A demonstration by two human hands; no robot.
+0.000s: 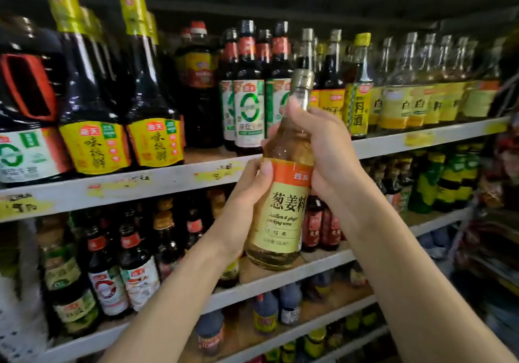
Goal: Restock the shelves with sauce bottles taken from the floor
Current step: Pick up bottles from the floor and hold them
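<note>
The person holds a clear glass bottle of pale amber liquid (283, 208) upright in the air in front of the shelves, its base level with the second shelf down and its gold foil cap (302, 77) up among the top row of stock. Its label has an orange band above a yellow field printed with the dark characters 葱姜料 and, below them, "Scallion & ginger cooking wine"; the first letters are partly hidden and the smaller print is too blurred to read.

The left hand (247, 191) has its grip clamped on the label's left side, thumb across the orange band. The right hand (320, 143) has its grip clamped round the bottle's shoulder and neck, thumb lying up the neck.

Behind runs a pale grey metal shelf edge (168, 178) carrying torn yellow price tags. On it stand tall dark sauce bottles with yellow labels (92, 143) reading 味极鲜, dark bottles with white labels bearing a green ring (248, 109), a dark bottle with a yellow label (359, 101) reading 料酒, and clear bottles with yellow labels (404, 101) showing 白. The lower shelf (280, 281) holds smaller dark bottles with red and white labels (106, 286).
</note>
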